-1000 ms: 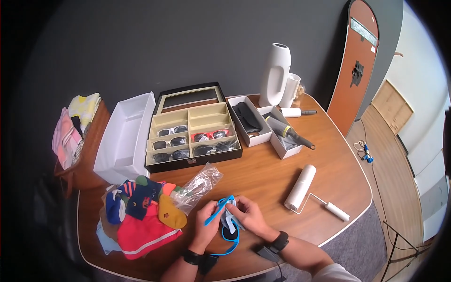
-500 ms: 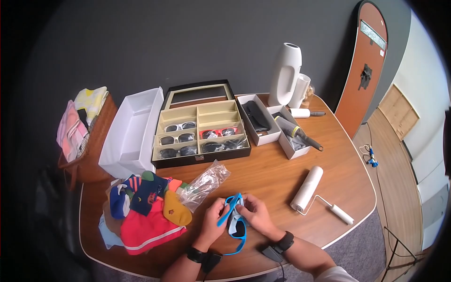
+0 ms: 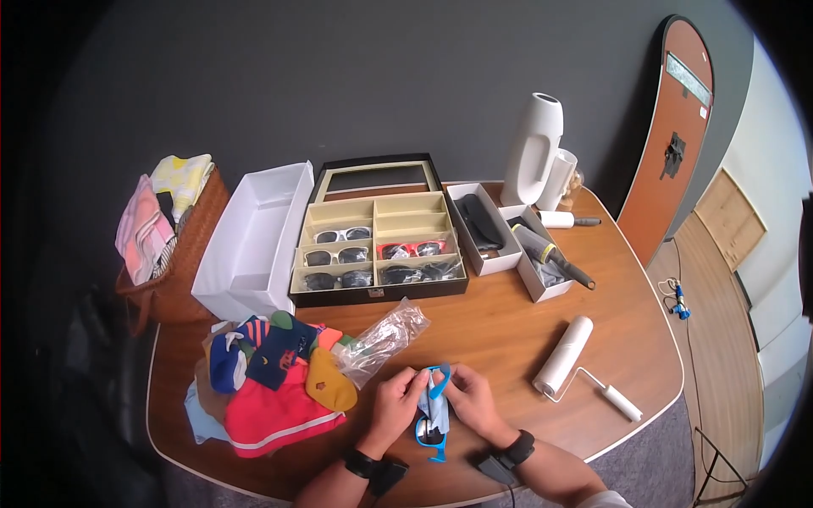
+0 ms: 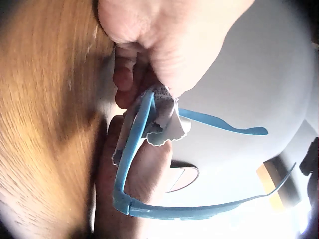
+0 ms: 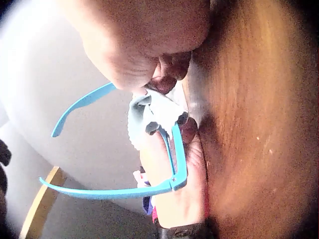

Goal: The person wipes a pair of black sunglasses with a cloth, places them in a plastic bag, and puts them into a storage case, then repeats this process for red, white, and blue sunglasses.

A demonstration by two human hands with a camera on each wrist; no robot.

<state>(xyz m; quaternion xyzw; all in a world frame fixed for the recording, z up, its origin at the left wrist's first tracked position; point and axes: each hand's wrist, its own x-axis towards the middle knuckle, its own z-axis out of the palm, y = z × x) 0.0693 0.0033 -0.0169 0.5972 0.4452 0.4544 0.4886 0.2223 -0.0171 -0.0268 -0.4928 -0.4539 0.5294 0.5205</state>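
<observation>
Blue-framed sunglasses (image 3: 431, 434) are held between both hands over the front of the table, a light grey-blue cloth (image 3: 435, 411) bunched around one lens. The left hand (image 3: 396, 412) pinches the upper part of the frame through the cloth. On the other side, the right hand (image 3: 476, 405) has its fingers curled on the cloth and frame. In the left wrist view the cloth (image 4: 167, 124) has a zigzag edge, and the blue temples (image 4: 169, 211) stand unfolded. The right wrist view shows the frame (image 5: 178, 159) with one lens partly behind the cloth (image 5: 154, 112).
Left of the hands lie colourful socks (image 3: 330, 381) and a clear plastic bag (image 3: 385, 340). Behind are a sunglasses case (image 3: 378, 292), a white bin (image 3: 246, 245), a basket (image 3: 199, 224) and small boxes (image 3: 495, 263). A white roll (image 3: 565, 356) and paint roller (image 3: 622, 403) lie right.
The sunglasses have turned in the hands, the lower temple swinging in beneath the frame. Both hands still hold them with the cloth. The head view has shifted, moving the table scene rightward.
</observation>
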